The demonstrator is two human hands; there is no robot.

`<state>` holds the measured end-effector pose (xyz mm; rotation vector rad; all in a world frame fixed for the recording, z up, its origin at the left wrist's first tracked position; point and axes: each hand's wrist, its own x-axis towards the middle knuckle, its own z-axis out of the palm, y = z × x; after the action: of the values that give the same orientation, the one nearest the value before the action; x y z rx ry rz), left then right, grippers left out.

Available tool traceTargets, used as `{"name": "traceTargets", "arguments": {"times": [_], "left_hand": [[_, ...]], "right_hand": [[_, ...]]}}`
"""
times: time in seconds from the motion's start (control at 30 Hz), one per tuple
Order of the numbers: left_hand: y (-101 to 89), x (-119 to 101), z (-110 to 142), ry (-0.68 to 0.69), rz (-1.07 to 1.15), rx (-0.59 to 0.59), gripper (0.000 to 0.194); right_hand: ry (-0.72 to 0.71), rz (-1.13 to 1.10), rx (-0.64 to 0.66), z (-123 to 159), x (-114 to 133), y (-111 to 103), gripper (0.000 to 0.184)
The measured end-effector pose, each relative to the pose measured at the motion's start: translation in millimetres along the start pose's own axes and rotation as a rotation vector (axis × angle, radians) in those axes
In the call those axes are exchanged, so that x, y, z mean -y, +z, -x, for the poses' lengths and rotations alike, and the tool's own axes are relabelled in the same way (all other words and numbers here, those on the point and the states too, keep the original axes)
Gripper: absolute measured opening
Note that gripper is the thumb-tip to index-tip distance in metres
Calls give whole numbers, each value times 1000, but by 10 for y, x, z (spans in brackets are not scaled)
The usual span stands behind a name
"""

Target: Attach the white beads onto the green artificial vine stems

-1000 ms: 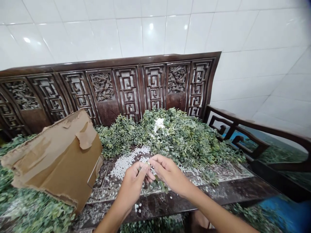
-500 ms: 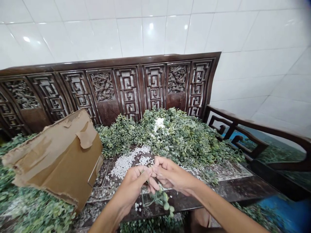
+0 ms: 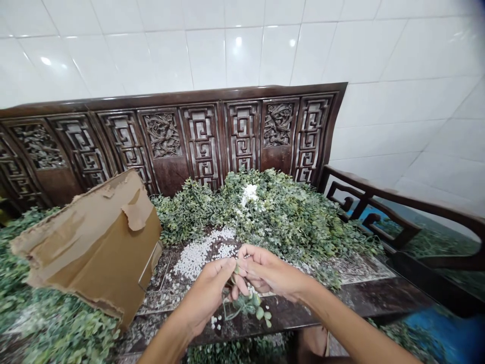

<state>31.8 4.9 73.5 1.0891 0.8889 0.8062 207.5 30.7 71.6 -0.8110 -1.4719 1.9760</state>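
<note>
My left hand point(image 3: 214, 285) is closed, thumb and fingers pinching the stem of a green artificial leaf sprig point(image 3: 248, 306). The sprig's rounded leaves dangle below my fingers, over the bench's front edge. Meeting it fingertip to fingertip, my right hand point(image 3: 267, 270) pinches at the top of the same sprig; anything small between the fingertips is hidden. Just behind my hands, many small white pieces point(image 3: 193, 258) lie scattered on the dark seat. A big heap of green artificial foliage point(image 3: 295, 212) rises beyond them, with a clump of white pieces point(image 3: 249, 194) on top.
A torn cardboard piece point(image 3: 98, 247) leans upright at the left, with more foliage point(image 3: 71, 323) around its base. The dark wooden bench has a carved backrest point(image 3: 242, 131) and a right armrest point(image 3: 397, 197). Something blue point(image 3: 439, 328) and more greenery lie beyond the right end.
Both hands stay together at nearly the same spot, with small finger movements. The hanging sprig has shifted slightly upward. The view has moved a little.
</note>
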Motion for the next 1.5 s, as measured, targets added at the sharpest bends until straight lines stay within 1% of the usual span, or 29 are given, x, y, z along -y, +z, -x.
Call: {"name": "traceTargets", "arguments": {"times": [0.17,0.33,0.43,0.53,0.67,0.9,0.97,1.03,1.1,1.17,1.23,1.3,1.33,1.4,1.5], "left_hand": [[12,-41,3,-17,-34,20,25],[13,-45,-21,2,-176,-33,28],[16,-31,-30,20,-215,-51,30],[23,-19,-27,36,-237,-61,30],[17,-1,-22,64,-267,-65,31],[-21,12,-3,77,-300,0,33],[-20,6,0,71,-295,8,33],[-17,-2,-5,77,-286,0,32],[-15,-9,-16,105,-252,-51,32],[-16,-12,-28,154,-168,-145,30],[-20,-11,-34,213,-36,-239,25],[-24,-8,-34,262,99,-300,20],[-25,-5,-33,279,150,-318,19],[-26,-2,-29,304,190,-344,22],[-21,4,-32,332,145,-389,30]], "right_hand": [[-4,90,-59,-10,-28,-51,33],[-26,97,-89,-19,-25,-32,32],[-38,118,-95,-19,-25,-11,29],[-36,109,-86,-16,-37,-17,26],[-28,97,-43,-14,-55,-45,24],[-4,80,-1,-4,-58,-54,25],[17,87,12,6,-49,-66,25],[45,69,-7,14,-33,-91,28],[43,17,-87,12,-22,-130,31],[45,-1,-201,-5,-36,-177,35],[121,63,-273,-31,-84,-213,38],[246,139,-273,-55,-145,-225,44],[282,150,-262,-62,-171,-219,47],[293,93,-213,-63,-194,-188,55],[271,-66,-82,-43,-157,-112,66]]}}
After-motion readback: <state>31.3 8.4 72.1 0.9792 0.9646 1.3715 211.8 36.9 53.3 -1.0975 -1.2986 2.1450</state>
